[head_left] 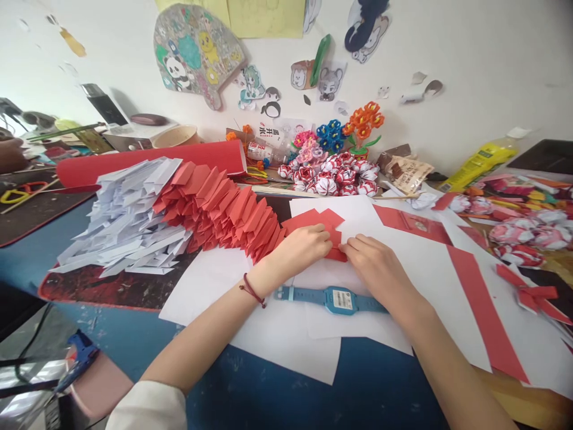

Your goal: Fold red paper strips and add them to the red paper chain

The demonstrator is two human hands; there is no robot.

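Observation:
Over the white sheets, my left hand is closed, its fingers curled on a small piece of red paper. My right hand pinches the same paper at its right edge. More flat red paper lies just behind my left hand. Left of it stretches a long row of folded red paper pieces, which meets a pile of folded white paper pieces. A blue wristwatch lies face up below my hands, its strap laid out flat. The fold under my fingertips is partly hidden.
White sheets cover part of the blue table. A red roll lies behind the piles. Paper flowers and a yellow bottle stand along the wall. Red strips lie at right; a blue glue gun is lower left.

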